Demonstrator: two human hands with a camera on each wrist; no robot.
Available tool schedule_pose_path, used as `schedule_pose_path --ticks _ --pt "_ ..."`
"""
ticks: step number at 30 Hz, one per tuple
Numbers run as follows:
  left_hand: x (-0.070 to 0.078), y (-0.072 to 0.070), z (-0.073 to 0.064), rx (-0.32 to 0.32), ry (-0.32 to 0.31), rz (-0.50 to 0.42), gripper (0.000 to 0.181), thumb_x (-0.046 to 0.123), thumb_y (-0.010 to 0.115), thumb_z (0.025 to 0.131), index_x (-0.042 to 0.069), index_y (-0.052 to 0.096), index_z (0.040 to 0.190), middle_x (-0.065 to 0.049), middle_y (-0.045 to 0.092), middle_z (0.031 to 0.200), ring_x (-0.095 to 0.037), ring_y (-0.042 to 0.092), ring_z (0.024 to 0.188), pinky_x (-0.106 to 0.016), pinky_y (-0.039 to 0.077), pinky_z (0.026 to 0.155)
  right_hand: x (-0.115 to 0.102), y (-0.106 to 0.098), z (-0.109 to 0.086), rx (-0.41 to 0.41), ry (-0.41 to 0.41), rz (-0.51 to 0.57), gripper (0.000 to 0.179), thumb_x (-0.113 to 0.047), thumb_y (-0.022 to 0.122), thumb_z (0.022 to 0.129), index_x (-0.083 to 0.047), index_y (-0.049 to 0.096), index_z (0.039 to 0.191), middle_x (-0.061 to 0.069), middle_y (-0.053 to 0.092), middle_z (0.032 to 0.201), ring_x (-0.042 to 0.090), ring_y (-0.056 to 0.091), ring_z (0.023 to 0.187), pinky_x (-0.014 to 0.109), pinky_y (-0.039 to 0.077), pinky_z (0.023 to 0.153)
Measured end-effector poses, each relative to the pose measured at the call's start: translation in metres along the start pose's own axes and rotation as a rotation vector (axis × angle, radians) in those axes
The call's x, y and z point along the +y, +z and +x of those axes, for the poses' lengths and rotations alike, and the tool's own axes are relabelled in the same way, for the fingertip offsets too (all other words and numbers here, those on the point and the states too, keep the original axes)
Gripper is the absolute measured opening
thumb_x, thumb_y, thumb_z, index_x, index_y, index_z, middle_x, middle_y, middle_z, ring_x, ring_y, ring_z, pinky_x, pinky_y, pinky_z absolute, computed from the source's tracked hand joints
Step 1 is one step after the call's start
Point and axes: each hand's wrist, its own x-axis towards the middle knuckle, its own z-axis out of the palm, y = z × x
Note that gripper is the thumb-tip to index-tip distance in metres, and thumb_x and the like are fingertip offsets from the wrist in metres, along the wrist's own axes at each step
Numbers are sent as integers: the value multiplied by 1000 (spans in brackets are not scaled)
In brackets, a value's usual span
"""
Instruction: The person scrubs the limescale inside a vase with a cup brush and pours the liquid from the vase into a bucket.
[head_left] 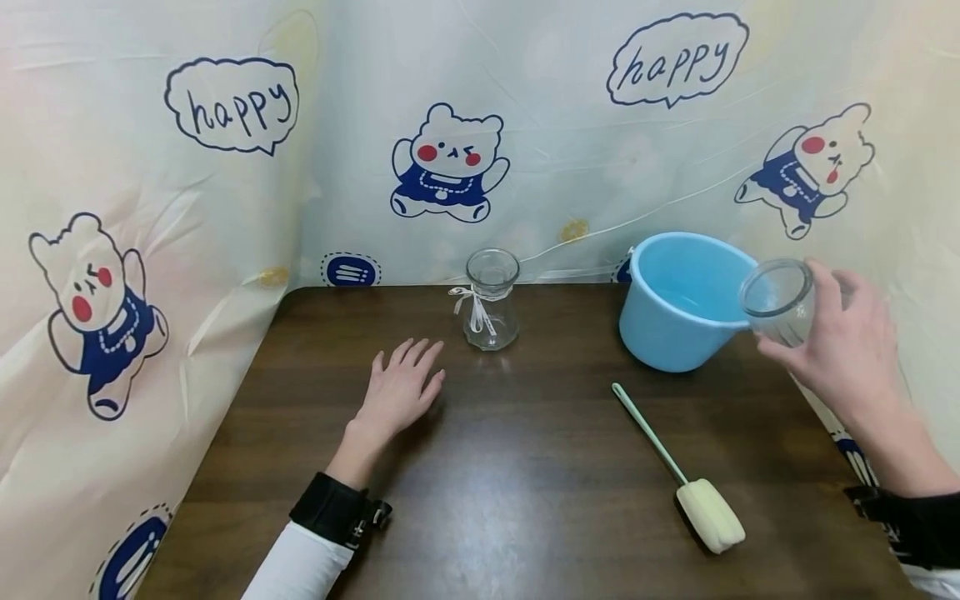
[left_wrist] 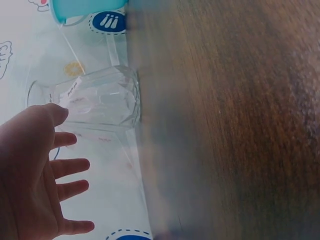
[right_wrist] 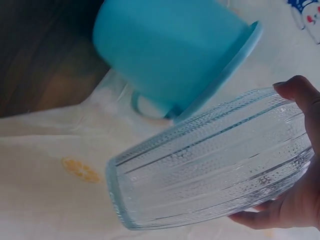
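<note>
My right hand [head_left: 851,350] grips a clear ribbed drinking glass [right_wrist: 215,160], thumb on one side and fingers on the other. It is beside the light blue bucket [head_left: 667,325], and in the head view the glass's rim overlaps the bucket's right edge. My left hand [head_left: 401,387] holds nothing, its fingers spread and extended palm down over the table. Nearest to it stands a clear glass vase [head_left: 491,321], upright, with a white ribbon bow tied round its neck. In the left wrist view my thumb overlaps the vase's neck.
On the dark wooden table [head_left: 487,467] lies a sponge bottle brush [head_left: 708,512], its pale green handle pointing towards the back. A printed cloth [head_left: 555,183] with cartoon bears hangs behind the table and along both sides.
</note>
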Motion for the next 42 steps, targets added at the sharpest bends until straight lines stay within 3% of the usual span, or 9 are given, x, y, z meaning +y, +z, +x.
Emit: schedule_pose_path --ticks 5,11,22,36,42 --pt "-2 1 0 16 -2 6 56 45 43 100 21 41 150 -11 43 151 -32 30 139 -70 24 104 -17 1 -15 40 -22 90 112 -14 89 50 -4 32 146 43 39 126 57 34 108 73 28 83" --pt "-2 1 -1 28 -33 6 58 48 42 99 20 40 150 -11 44 150 -33 30 139 -70 22 105 -38 4 -25 8 -52 213 106 -14 87 53 5 33 142 42 40 118 54 35 106 71 31 80" --pt "0 1 -3 -1 -36 8 60 52 41 99 20 40 150 -11 43 151 -33 29 139 -70 22 105 -74 18 -33 -118 -39 410 105 -16 88 62 2 26 146 34 34 135 49 31 120 78 31 89" --pt "3 2 -5 0 -33 6 60 51 44 98 20 41 150 -10 43 151 -32 28 139 -70 22 105 -116 68 -38 -199 -39 599 101 -23 87 68 1 26 144 24 38 139 40 44 120 67 40 94" --pt "5 3 -4 -13 -28 8 61 52 43 98 20 41 150 -11 43 151 -33 29 139 -69 23 106 -130 95 -21 -179 11 641 101 -31 85 69 1 24 143 25 41 135 36 43 120 61 38 97"
